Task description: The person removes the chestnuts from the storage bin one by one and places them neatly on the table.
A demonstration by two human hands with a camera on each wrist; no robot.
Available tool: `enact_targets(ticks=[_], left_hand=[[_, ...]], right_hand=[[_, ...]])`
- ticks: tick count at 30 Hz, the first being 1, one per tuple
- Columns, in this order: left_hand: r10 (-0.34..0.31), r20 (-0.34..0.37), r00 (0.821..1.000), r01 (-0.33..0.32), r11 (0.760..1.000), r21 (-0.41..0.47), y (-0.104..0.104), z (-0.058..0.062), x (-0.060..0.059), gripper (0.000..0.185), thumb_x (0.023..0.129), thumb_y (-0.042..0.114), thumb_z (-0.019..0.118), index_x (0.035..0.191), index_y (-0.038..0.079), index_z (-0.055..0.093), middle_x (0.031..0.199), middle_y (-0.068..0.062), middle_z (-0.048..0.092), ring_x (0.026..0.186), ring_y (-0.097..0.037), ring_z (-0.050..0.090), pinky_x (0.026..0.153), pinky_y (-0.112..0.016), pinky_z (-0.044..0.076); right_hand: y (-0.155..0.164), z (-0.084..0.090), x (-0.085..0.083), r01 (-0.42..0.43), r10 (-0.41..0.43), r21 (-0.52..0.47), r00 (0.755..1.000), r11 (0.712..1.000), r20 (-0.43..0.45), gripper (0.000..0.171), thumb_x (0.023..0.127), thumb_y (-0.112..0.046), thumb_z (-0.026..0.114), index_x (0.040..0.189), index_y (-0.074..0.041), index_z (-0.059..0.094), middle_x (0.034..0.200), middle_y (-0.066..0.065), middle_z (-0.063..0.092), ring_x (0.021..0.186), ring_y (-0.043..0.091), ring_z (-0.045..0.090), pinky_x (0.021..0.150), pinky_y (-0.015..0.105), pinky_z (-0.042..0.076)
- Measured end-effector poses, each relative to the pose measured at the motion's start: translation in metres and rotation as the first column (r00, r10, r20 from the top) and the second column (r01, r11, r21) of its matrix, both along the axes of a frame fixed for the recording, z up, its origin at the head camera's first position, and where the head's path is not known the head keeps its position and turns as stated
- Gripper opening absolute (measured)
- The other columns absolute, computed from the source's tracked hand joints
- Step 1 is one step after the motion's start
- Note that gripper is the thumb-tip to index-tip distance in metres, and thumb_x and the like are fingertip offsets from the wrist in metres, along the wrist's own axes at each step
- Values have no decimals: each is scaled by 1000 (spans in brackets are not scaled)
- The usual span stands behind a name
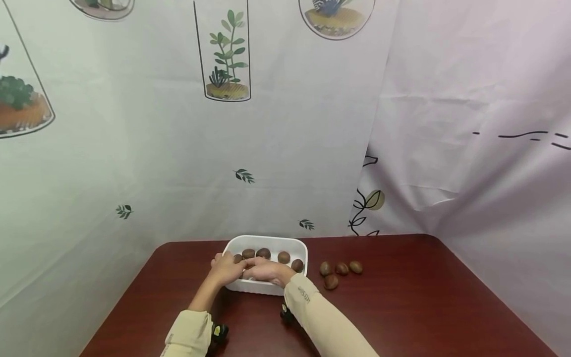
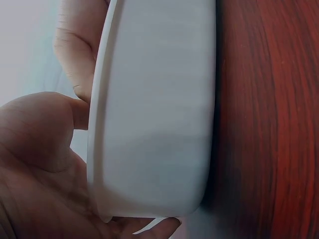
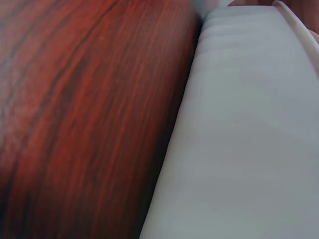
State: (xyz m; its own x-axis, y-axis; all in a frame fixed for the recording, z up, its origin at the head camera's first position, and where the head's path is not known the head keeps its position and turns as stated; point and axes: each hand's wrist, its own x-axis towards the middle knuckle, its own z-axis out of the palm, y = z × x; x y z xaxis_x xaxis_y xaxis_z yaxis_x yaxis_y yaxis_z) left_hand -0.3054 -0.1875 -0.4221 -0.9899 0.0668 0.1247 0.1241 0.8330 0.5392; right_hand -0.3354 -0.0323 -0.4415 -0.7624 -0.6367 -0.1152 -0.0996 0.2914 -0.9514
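Both hands are working inside a shallow white rectangular plastic tray [image 1: 267,242] that is sitting on a dark red wood-grain table [image 1: 401,307], toward its far edge and slightly left of centre. The left hand [image 1: 226,269] is reaching over the near left rim; the right hand [image 1: 266,270] is lying across the near rim beside it, fingers pointing left, the two hands touching or nearly so.

In the left wrist view the thumb and fingers of the left hand [image 2: 45,134] are curling over the tray's rim [image 2: 99,119], apparently steadying it. Whether they are also pinching a nut cannot be told. The right wrist view is showing only the tray's outer wall [image 3: 249,139] and the table [image 3: 79,99]; the right hand's grip cannot be told, since its fingertips are hidden behind the left hand.

Several brown, rounded, glossy chestnut-like nuts in the tray [image 1: 263,253] are lying in a loose row along the far side. Four loose nuts of the same kind [image 1: 341,269] are resting on the table just right of the tray, apart from it and within easy reach of the right hand.

A pale printed cloth backdrop with plant motifs [image 1: 227,54] is hanging behind and around the table.
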Motion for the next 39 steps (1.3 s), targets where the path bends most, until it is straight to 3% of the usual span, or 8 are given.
enact_targets(ticks=[8,14,20,30,39], left_hand=[[33,30,999,-34,999,28,0,-2,-1,47,93,31,56,108,-14,60,103,-24,56,106,-48,43,87,-56,35],[29,35,999,-31,999,43,-1,1,-1,42,94,29,55,102,-11,61,102,-23,56,106,-48,42,87,-56,35],[33,54,998,-36,998,57,0,1,-1,50,95,31,55,112,-16,57,110,-30,53,110,-53,41,89,-59,37],[25,65,998,-31,996,82,-1,2,1,56,99,34,48,117,-19,55,115,-34,51,115,-56,38,92,-62,35],[36,57,998,-40,997,59,-1,2,1,57,99,34,49,117,-19,55,117,-34,51,117,-56,37,94,-62,34]], right_hand=[[-1,-4,-2,-40,40,-27,999,999,15,30,89,-10,60,117,0,67,98,-4,62,83,7,53,73,21,43],[-2,-3,-3,-64,71,-87,994,994,86,35,90,-7,61,123,2,63,115,1,64,97,8,55,86,23,43],[-2,-3,-3,-99,101,-42,993,994,68,39,91,-10,62,129,1,61,130,4,60,109,8,51,99,29,38],[-2,-4,-1,14,-11,-55,998,998,57,40,86,-11,66,125,-3,65,120,2,64,99,11,55,86,26,43],[-2,0,-3,-54,54,3,998,999,-8,47,85,-15,71,131,-6,62,131,-1,60,110,8,51,96,26,39]])
